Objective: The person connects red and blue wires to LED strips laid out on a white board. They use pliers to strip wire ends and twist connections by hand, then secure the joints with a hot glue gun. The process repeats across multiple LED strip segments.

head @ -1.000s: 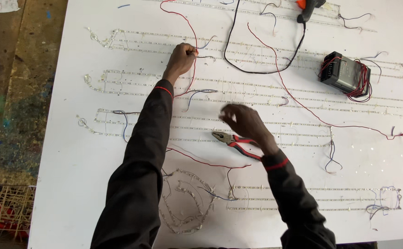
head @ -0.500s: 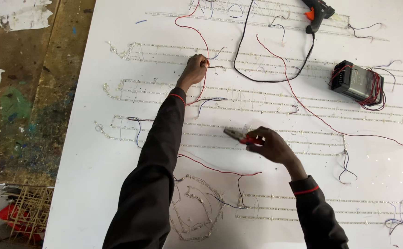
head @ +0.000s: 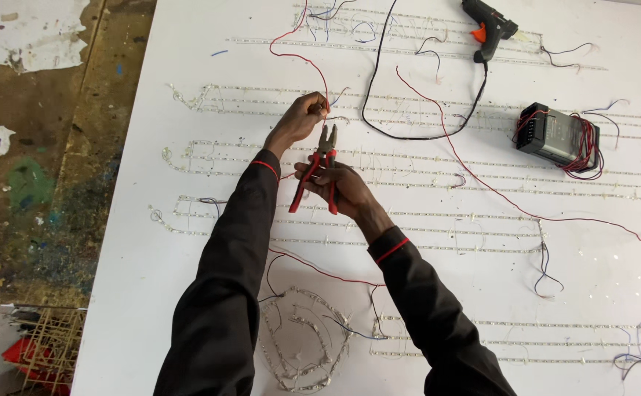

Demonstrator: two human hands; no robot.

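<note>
On the white board (head: 188,44) that covers most of the worktop, we see both arms in dark sleeves with red cuff trim reaching toward the upper middle. Our left hand (head: 302,117) is closed in a pinch on a red wire (head: 307,60), gripping it where it comes down from the top edge of the board, right over one of the rows of clear light strips (head: 482,165) fixed across the surface. Our right hand (head: 339,187) is wrapped around the red handles of a pair of pliers (head: 320,163), which it holds just below the left hand. The tool points up, its dark nose close beside the pinched wire; we cannot tell whether the nose touches the wire.

Further right, a black cable (head: 379,95) loops across the strips and runs up to a black glue gun (head: 489,26) with an orange trigger, lying near the top edge. A small dark box (head: 555,136) wound with red and black leads sits well to the right of the hands. Another long red lead (head: 496,194) trails from the middle toward the right edge. Near our body, a loose coil of light strip (head: 302,341) lies between the two sleeves. Left of the board, the paint-stained floor (head: 41,161) shows, with a small wooden lattice (head: 52,345) at the lower corner.
</note>
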